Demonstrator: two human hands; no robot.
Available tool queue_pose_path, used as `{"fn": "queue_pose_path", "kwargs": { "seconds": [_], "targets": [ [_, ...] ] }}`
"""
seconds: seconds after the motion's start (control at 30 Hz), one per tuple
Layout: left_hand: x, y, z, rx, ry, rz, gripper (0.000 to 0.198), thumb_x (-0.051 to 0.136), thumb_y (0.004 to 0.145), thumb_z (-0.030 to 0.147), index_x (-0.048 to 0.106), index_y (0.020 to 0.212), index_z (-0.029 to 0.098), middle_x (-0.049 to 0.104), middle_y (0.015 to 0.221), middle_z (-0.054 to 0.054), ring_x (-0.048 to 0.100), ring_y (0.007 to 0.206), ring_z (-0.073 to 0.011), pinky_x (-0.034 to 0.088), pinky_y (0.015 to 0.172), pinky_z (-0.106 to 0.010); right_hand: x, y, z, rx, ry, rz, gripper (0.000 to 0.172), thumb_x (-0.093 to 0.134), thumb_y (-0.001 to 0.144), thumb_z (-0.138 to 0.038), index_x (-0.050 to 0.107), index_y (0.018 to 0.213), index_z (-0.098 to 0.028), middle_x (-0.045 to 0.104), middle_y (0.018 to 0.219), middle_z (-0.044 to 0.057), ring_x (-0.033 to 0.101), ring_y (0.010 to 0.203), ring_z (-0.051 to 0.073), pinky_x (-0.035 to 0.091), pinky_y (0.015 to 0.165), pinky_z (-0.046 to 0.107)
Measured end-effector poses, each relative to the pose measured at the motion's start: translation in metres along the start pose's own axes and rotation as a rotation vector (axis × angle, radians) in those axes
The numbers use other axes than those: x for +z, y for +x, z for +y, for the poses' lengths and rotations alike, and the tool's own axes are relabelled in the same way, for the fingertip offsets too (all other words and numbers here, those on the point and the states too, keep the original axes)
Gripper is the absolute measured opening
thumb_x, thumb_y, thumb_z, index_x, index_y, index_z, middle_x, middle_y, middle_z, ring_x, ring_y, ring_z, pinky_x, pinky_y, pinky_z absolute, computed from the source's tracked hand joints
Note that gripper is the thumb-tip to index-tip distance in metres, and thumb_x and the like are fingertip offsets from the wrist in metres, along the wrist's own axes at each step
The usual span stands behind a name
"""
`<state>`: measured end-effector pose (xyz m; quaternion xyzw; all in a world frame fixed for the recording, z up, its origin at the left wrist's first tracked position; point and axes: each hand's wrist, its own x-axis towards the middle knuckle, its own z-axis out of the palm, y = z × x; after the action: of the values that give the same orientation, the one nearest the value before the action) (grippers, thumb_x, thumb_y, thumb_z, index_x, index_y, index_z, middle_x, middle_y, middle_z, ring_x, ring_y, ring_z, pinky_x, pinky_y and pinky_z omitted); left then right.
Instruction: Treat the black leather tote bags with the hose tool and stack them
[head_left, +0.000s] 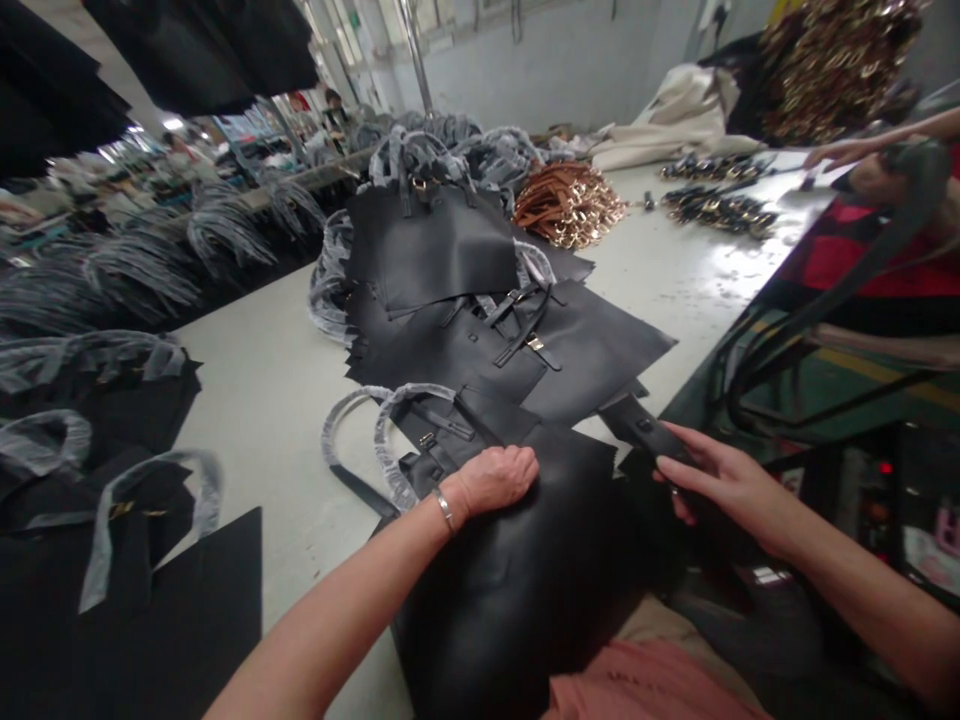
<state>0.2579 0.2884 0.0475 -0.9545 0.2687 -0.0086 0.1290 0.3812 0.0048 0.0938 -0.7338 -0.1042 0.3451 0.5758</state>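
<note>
The pale worktop [255,350] begins close by and runs away toward twelve o'clock, the wearer's salmon shirt [645,685] at its near edge around five. Over that edge, at six o'clock, lies a black bag panel [540,540], its plastic-wrapped handles [386,430] lying toward seven. The hands are well apart. The left hand [499,478], a metal bracelet [444,510] at its wrist, rests on the panel with fingers curled under; I cannot tell whether they pinch the leather. At four o'clock the right hand [709,470] is closed around a black leather strip [637,422], thumb on top, just beside the panel's right edge. At eight o'clock sits a group of black bag pieces [217,570] with wrapped handles. Farther in, toward twelve, more black panels [442,250] overlap in a heap. Beyond, brown straps [555,195] with gold fittings are bunched at one o'clock, and dark straps [720,210] lie at two, near a co-worker's hand [832,153]. Rows of grey wrapped handles [142,265] stretch away around nine to ten o'clock, below black sheets [206,50] hanging between ten and eleven. A grey wall [555,75] closes the room at twelve to one.
</note>
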Motion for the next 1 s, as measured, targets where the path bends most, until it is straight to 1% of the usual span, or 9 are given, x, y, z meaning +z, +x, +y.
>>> {"fn": "queue_pose_path", "kwargs": {
  "seconds": [0.23, 0.37, 0.47, 0.53, 0.6, 0.67, 0.73, 0.83, 1.0],
  "targets": [
    [-0.004, 0.003, 0.001, -0.092, -0.101, -0.018, 0.026, 0.029, 0.097, 0.012, 0.055, 0.097, 0.013, 0.054, 0.086, -0.008, 0.056, 0.069, -0.0179, 0.044, 0.053, -0.026, 0.017, -0.001, -0.003, -0.045, -0.118, -0.13, 0.077, 0.071, 0.08, -0.048, 0.039, 0.144, -0.018, 0.061, 0.073, -0.002, 0.058, 0.049, 0.014, 0.049, 0.043, 0.025],
    [-0.002, 0.013, -0.001, -0.363, -0.279, -0.026, 0.022, 0.034, 0.097, 0.014, 0.055, 0.099, 0.016, 0.056, 0.094, -0.007, 0.06, 0.072, -0.0171, 0.05, 0.06, -0.028, 0.032, -0.002, -0.012, -0.025, -0.209, -0.239, 0.081, 0.068, 0.08, -0.05, 0.038, 0.146, -0.015, 0.061, 0.065, -0.003, 0.057, 0.046, 0.014, 0.047, 0.041, 0.024],
    [0.0, 0.011, 0.0, -0.597, -0.316, -0.014, 0.022, 0.036, 0.094, 0.007, 0.055, 0.102, 0.014, 0.057, 0.097, -0.009, 0.063, 0.075, -0.0176, 0.053, 0.065, -0.03, 0.04, -0.001, -0.019, 0.027, -0.3, -0.317, 0.08, 0.064, 0.083, -0.05, 0.034, 0.149, -0.015, 0.058, 0.052, -0.005, 0.057, 0.043, 0.015, 0.046, 0.039, 0.022],
    [-0.002, 0.0, 0.007, -0.744, -0.328, 0.039, 0.029, 0.033, 0.091, 0.002, 0.052, 0.111, 0.012, 0.058, 0.101, -0.011, 0.064, 0.084, -0.0182, 0.054, 0.072, -0.03, 0.045, 0.0, -0.024, 0.072, -0.342, -0.372, 0.079, 0.062, 0.084, -0.05, 0.034, 0.149, -0.016, 0.058, 0.053, -0.005, 0.058, 0.043, 0.015, 0.046, 0.038, 0.02],
    [-0.008, -0.018, 0.021, -0.897, -0.398, 0.17, 0.033, 0.034, 0.092, 0.002, 0.049, 0.12, 0.012, 0.058, 0.107, -0.011, 0.062, 0.095, -0.018, 0.053, 0.082, -0.03, 0.05, 0.001, -0.029, 0.105, -0.356, -0.435, 0.075, 0.062, 0.084, -0.05, 0.037, 0.148, -0.018, 0.061, 0.064, -0.002, 0.059, 0.043, 0.013, 0.045, 0.036, 0.019],
    [-0.013, -0.038, 0.042, -0.997, -0.48, 0.299, 0.029, 0.04, 0.094, 0.009, 0.049, 0.12, 0.014, 0.059, 0.111, -0.011, 0.06, 0.102, -0.0195, 0.051, 0.091, -0.033, 0.056, 0.002, -0.034, 0.134, -0.355, -0.509, 0.07, 0.063, 0.085, -0.049, 0.041, 0.145, -0.021, 0.062, 0.075, -0.001, 0.059, 0.043, 0.01, 0.045, 0.035, 0.017],
    [-0.016, -0.055, 0.065, -1.011, -0.52, 0.334, 0.024, 0.048, 0.093, 0.017, 0.053, 0.117, 0.016, 0.061, 0.112, -0.011, 0.058, 0.106, -0.0232, 0.05, 0.095, -0.04, 0.063, 0.004, -0.038, 0.164, -0.351, -0.581, 0.064, 0.063, 0.085, -0.049, 0.046, 0.141, -0.023, 0.061, 0.078, -0.001, 0.059, 0.042, 0.009, 0.045, 0.035, 0.016],
    [-0.01, -0.066, 0.093, -0.951, -0.513, 0.319, 0.025, 0.052, 0.091, 0.021, 0.057, 0.116, 0.016, 0.062, 0.121, -0.012, 0.057, 0.114, -0.027, 0.046, 0.102, -0.048, 0.075, 0.012, -0.042, 0.205, -0.346, -0.655, 0.056, 0.063, 0.086, -0.05, 0.052, 0.134, -0.024, 0.059, 0.074, -0.003, 0.059, 0.04, 0.009, 0.046, 0.033, 0.016],
    [0.004, -0.066, 0.107, -0.891, -0.447, 0.306, 0.033, 0.046, 0.094, 0.02, 0.056, 0.125, 0.012, 0.057, 0.133, -0.014, 0.049, 0.127, -0.0268, 0.036, 0.111, -0.05, 0.104, 0.032, -0.051, 0.282, -0.354, -0.661, 0.039, 0.062, 0.085, -0.053, 0.06, 0.106, -0.02, 0.06, 0.07, -0.002, 0.057, 0.037, 0.009, 0.044, 0.03, 0.016]
  ]
}}
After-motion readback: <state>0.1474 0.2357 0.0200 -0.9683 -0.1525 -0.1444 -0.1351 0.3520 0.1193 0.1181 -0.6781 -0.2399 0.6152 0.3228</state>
